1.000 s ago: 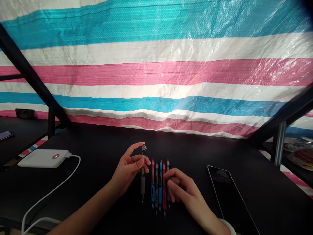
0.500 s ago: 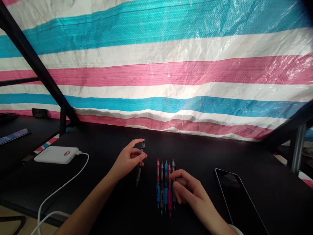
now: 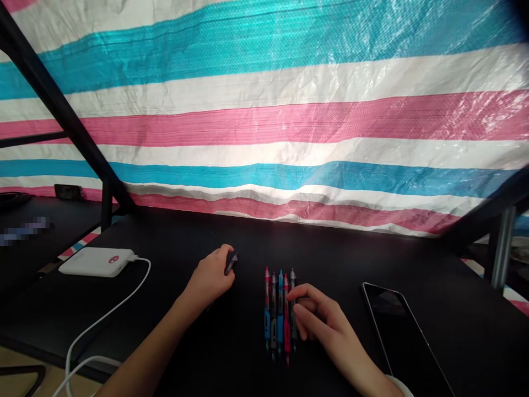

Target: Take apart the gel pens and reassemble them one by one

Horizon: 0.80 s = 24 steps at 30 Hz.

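Pinching a tilted dark pen (image 3: 232, 263), the left hand (image 3: 210, 278) is well left of a row of five pens (image 3: 280, 322) (red shows through some barrels). The right hand (image 3: 317, 317), loosely curled with thumb and forefinger apart, is at the row's right end; whether it touches, I can't tell. The row lies on the black tabletop (image 3: 330, 253), a phone (image 3: 403, 331) right of that hand, a white power bank (image 3: 93, 262) left of the other. Beyond both hangs a striped sheet (image 3: 289, 124).
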Available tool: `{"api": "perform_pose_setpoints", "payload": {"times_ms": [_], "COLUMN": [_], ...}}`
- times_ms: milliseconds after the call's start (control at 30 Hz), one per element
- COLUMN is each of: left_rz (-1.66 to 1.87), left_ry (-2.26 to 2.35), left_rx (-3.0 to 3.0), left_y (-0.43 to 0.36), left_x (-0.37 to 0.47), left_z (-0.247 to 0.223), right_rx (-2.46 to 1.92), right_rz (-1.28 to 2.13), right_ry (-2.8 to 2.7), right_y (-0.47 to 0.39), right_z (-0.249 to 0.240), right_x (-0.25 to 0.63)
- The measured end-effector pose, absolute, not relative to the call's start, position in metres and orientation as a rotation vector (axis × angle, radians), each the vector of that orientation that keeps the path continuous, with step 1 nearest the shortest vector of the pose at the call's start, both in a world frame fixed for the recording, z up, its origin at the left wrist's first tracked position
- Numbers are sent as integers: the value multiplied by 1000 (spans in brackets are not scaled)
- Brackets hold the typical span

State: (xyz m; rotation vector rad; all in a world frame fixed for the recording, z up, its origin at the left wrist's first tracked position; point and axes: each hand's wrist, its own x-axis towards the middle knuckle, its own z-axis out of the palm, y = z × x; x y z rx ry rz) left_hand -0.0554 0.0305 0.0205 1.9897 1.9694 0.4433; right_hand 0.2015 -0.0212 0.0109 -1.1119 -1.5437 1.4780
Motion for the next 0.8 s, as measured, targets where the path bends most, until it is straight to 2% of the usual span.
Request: {"api": "perform_pose_setpoints", "payload": {"times_ms": [367, 800], "left_rz": [175, 205], "left_ry": [2255, 2071], "left_rx": [2123, 2083], "left_y": [27, 25], "left_x": [-51, -49], "left_z": [22, 21], "right_rx": [-1129, -1119], "right_rz": [1481, 1477], "right_ry": [-1503, -1496], "right_y": [-22, -23], "right_z": [16, 17], "right_x": [200, 201]}}
